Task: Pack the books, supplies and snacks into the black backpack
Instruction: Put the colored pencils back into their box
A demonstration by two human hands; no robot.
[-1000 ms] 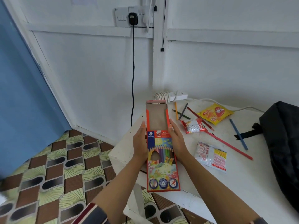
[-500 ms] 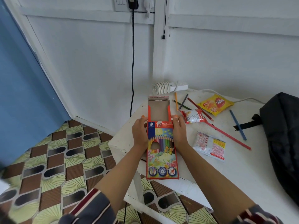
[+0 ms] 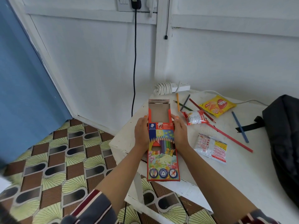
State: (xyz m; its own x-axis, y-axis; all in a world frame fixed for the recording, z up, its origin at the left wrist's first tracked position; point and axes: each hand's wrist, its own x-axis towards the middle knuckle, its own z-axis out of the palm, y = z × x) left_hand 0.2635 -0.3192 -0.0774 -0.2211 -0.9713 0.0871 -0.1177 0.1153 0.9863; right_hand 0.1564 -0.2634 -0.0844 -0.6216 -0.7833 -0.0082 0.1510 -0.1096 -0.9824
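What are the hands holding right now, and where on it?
The left hand and right hand grip the pencil box by its two long edges, just below the open top.

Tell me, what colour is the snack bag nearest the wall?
Yellow, with a red logo. The snack bag shows best in the head view, the only one here.

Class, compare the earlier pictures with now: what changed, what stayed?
The open pencil box has sunk slightly towards the table, away from the power strip. Left hand and right hand still grip its sides. Pencils, snack packets and backpack lie unmoved.
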